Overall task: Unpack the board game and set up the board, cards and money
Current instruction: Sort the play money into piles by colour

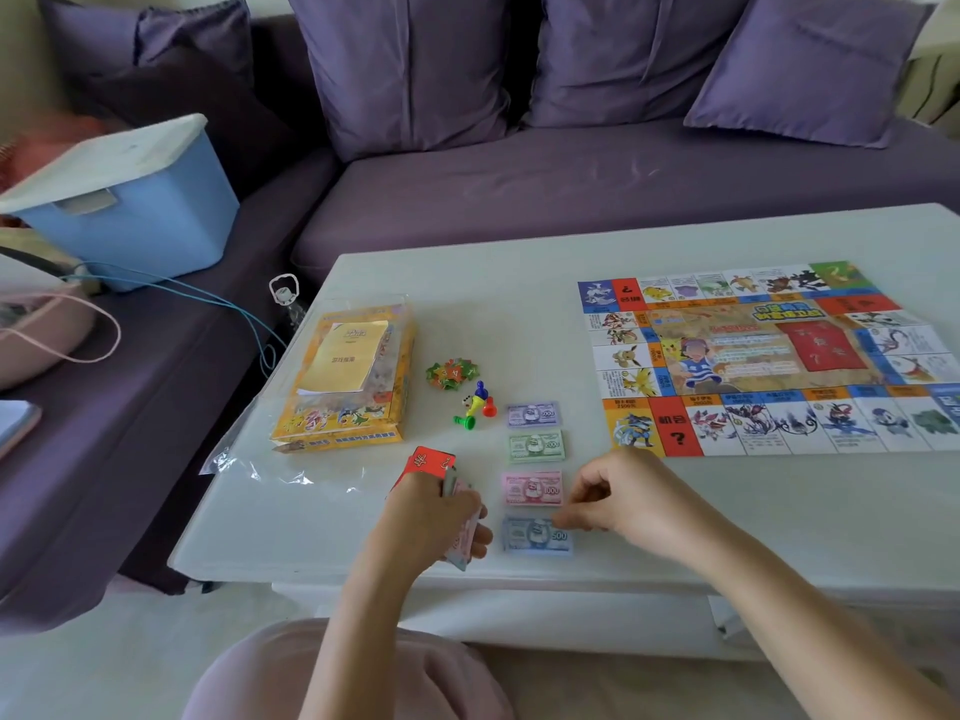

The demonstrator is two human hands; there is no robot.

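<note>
Blue 500 pile [537,535]: lies flat near the front edge of the table [519,571], nearest of four money piles in a column. The pink 1000 pile [531,488], green 2000 pile [536,445] and purple 5000 pile [532,414] follow toward the far edge, each apart.

Right hand [613,498]: fingers curled, thumb and forefinger pinched on the blue pile's far right corner.

Left hand [431,517]: just left of the blue pile, fingers wrapped round an unsorted stack [434,462] of notes and red cards.

Board [769,356]: unfolded flat toward the table's right edge.

Pawns [475,405] and box [343,402] sit left of the column.

Assessment: sorting is the step in hand. Recommend squaring each note on its own denomination, releasing it flat, and keeping gaps so piles do not mix.
</note>
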